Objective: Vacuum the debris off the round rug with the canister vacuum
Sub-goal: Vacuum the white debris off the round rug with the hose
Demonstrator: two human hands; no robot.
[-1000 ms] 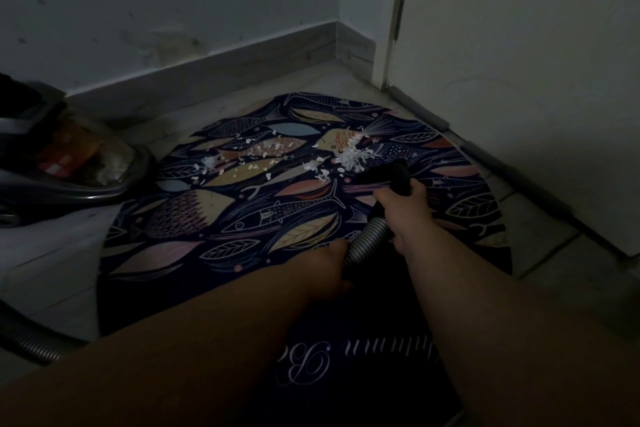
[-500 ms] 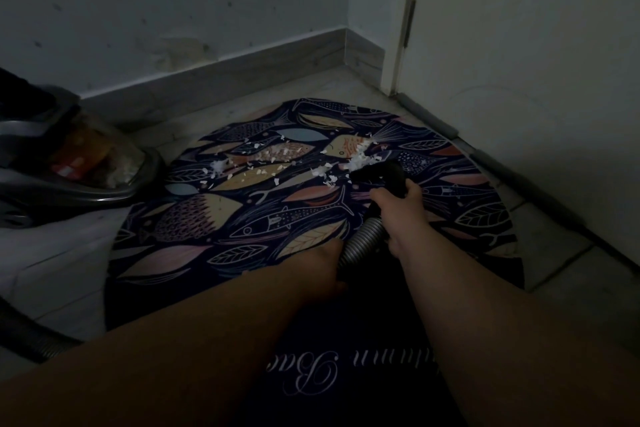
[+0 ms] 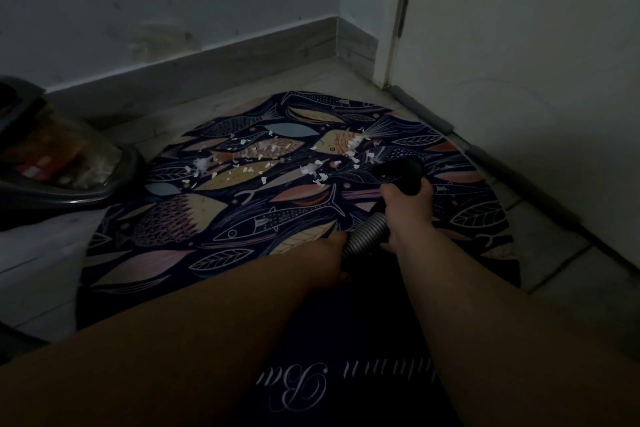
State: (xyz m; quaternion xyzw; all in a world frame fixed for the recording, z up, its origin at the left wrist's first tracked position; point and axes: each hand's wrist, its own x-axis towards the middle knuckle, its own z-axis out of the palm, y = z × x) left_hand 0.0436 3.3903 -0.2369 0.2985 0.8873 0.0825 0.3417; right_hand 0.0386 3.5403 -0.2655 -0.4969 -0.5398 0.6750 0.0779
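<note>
A round dark rug [image 3: 194,218] with fish and leaf patterns lies on the floor. White debris scraps [image 3: 256,156] are scattered across its far half. My right hand [image 3: 407,208] grips the black nozzle end [image 3: 401,172] of the vacuum hose, with its mouth low over the rug beside the scraps. My left hand [image 3: 329,256] holds the ribbed grey hose [image 3: 367,234] just behind it. The canister vacuum [image 3: 59,159] sits on the floor at the left, touching the rug's edge.
A wall with a skirting board [image 3: 207,59] runs behind the rug. A closed white door [image 3: 519,62] stands at the right, with a dark draught strip [image 3: 485,156] along its bottom near the rug. Tiled floor [image 3: 554,260] shows at the right.
The view has shifted a little and the rug sits further right in the frame. The nozzle has stayed at the right end of the scraps; the white pile there looks thinner.
</note>
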